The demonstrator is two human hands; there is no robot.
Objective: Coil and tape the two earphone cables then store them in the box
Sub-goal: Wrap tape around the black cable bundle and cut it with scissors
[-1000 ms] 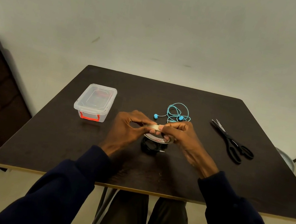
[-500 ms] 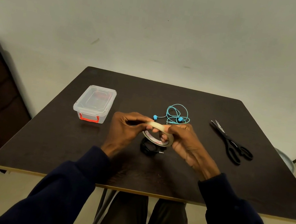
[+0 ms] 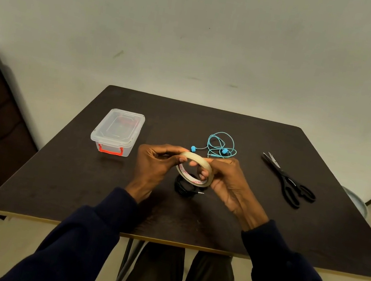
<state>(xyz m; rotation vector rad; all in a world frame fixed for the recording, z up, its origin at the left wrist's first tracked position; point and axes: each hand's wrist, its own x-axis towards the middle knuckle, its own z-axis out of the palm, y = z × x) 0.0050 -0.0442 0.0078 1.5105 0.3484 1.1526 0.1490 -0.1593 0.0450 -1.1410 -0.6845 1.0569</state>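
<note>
1. Fingers [image 3: 172, 156] of the left hand [image 3: 154, 164] pinched the near-left rim of the tape roll [image 3: 197, 159]; the right hand [image 3: 227, 178] gripped the opposite side, fingertips curled through its hole.
2. Roll was held tilted, above the table [image 3: 75, 183].
3. Black earphone cable [image 3: 183, 186] lay coiled on the table directly under the roll.
4. Blue earphones [image 3: 225, 151] lay loose just beyond the hands.
5. Clear box [image 3: 129, 148] stood to the left, lid on, red latch facing the person; contents could not be told.
6. Scissors [image 3: 287, 180] lay to the right.

Dim, even light, hardly any shadow on the dark table [image 3: 70, 185], sharp focus, wide-lens bending toward the edges.
</note>
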